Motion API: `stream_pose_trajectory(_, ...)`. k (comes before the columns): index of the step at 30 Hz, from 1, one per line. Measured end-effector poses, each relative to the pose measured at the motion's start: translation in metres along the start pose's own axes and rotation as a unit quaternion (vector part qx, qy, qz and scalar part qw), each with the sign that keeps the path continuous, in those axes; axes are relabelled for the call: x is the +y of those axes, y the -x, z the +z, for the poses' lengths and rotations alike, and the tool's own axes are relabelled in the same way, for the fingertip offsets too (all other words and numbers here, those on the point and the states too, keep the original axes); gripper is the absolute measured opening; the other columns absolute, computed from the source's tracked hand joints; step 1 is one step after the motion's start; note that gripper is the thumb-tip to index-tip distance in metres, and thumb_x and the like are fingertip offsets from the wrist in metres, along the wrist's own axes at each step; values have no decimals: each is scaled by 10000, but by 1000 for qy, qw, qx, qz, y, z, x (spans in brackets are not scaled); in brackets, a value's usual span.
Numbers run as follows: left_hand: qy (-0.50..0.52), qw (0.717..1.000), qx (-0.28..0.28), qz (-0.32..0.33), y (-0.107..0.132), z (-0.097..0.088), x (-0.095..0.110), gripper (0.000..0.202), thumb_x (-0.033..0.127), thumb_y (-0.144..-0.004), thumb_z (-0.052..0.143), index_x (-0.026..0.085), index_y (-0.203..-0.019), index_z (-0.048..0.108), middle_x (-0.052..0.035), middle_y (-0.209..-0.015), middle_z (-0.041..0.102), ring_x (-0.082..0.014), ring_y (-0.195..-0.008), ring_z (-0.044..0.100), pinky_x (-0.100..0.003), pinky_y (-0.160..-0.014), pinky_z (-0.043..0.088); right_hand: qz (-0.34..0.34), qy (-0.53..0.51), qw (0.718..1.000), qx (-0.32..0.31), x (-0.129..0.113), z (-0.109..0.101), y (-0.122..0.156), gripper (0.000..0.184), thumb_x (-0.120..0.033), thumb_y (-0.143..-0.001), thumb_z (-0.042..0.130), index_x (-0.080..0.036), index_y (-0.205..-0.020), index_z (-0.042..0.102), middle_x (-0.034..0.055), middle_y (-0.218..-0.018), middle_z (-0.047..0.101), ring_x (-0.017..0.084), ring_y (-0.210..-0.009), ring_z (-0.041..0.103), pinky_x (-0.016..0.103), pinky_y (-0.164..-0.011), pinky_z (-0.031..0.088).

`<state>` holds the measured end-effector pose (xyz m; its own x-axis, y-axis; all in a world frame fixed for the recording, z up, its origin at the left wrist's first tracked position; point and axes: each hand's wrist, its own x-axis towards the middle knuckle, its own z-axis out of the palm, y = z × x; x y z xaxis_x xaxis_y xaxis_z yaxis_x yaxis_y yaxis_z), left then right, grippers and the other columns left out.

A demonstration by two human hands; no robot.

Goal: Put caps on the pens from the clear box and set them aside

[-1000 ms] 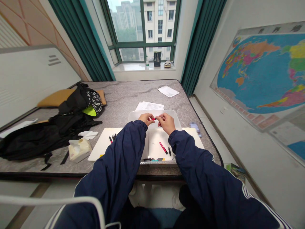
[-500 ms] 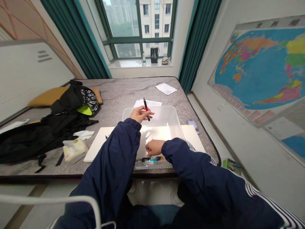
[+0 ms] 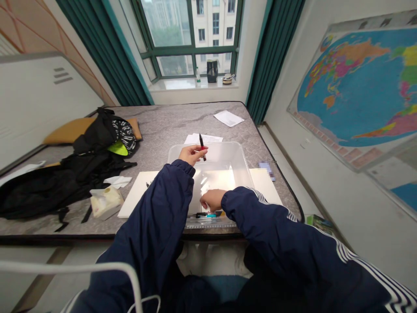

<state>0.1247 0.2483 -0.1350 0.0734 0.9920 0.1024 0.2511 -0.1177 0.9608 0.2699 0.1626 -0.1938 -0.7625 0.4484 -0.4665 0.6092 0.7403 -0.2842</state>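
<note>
My left hand (image 3: 192, 154) is raised over the far part of a clear plastic box (image 3: 243, 161), with a black and red pen (image 3: 201, 141) pinched between its fingers, tip end up or down I cannot tell. Down inside the box, near its front wall, my right hand (image 3: 213, 200) has its fingers curled downward and closed. Whatever lies in those fingertips is hidden. Just below them are several pens (image 3: 203, 215), one black and one light blue among them. The box stands on a large cream board (image 3: 265, 184).
On the grey table (image 3: 169, 119) lie white papers (image 3: 228, 118) behind the box. To the left are a tissue pack (image 3: 106, 202), a black backpack (image 3: 86, 163) and a mustard cushion (image 3: 67, 131). A white cable-like bar (image 3: 97, 266) crosses the lower left.
The pen in my left hand has turned slightly and sits a little deeper between the fingers. My right hand stays low in the box. The whole view has shifted slightly.
</note>
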Motion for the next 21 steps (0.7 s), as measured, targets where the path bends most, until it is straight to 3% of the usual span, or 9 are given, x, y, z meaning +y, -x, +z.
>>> stream_pose_trajectory(5,52,998,0,-31,1,1,0,364,389,-643,757,157,-910,669,-47,-805,688,-132,-670,647,-236,-597,521,-48,-3,999,10,-9,2,-1,157,-183,-687,688,-216,-840,690,38,-827,698,193,-833,638,253,-688,421)
stream_pose_trajectory(11,133,987,5,-95,3,0,-1,428,292,-614,800,156,-959,587,-81,-878,713,-172,-725,692,-271,-654,528,-50,15,998,17,-13,5,-2,76,-158,-677,655,-178,-739,692,64,-762,702,204,-781,659,252,-642,436)
stream_pose_trajectory(13,154,982,10,-109,3,-1,-1,444,273,-617,804,162,-973,561,-91,-895,718,-180,-743,697,-292,-685,534,-44,-25,998,36,-9,2,-2,26,-143,-675,669,-158,-695,674,63,-721,698,195,-754,665,245,-641,450)
stream_pose_trajectory(15,171,979,8,-113,2,-1,-1,451,266,-626,803,170,-977,536,-99,-921,721,-189,-766,701,-317,-715,538,-32,-136,987,83,-5,-5,-1,22,-130,-698,668,-148,-694,655,41,-662,686,159,-672,663,226,-628,470)
stream_pose_trajectory(17,185,976,6,-114,0,-2,-2,453,271,-638,801,176,-973,511,-102,-940,722,-198,-790,703,-341,-740,540,-20,-299,940,166,-2,-16,-1,13,-140,-737,649,-146,-742,639,16,-626,672,127,-591,653,209,-584,491)
stream_pose_trajectory(19,200,973,8,-117,-1,-2,-4,457,269,-641,802,179,-963,492,-99,-938,722,-199,-804,703,-356,-756,541,-12,-456,849,265,1,-27,0,69,-172,-754,648,-148,-813,621,9,-639,668,128,-583,660,204,-535,510)
stream_pose_trajectory(21,220,968,16,-122,-3,-2,-7,470,256,-630,813,179,-954,481,-93,-927,721,-196,-813,702,-360,-770,543,0,-572,742,349,8,-38,1,157,-195,-747,668,-149,-885,609,20,-698,680,142,-644,683,213,-537,535)
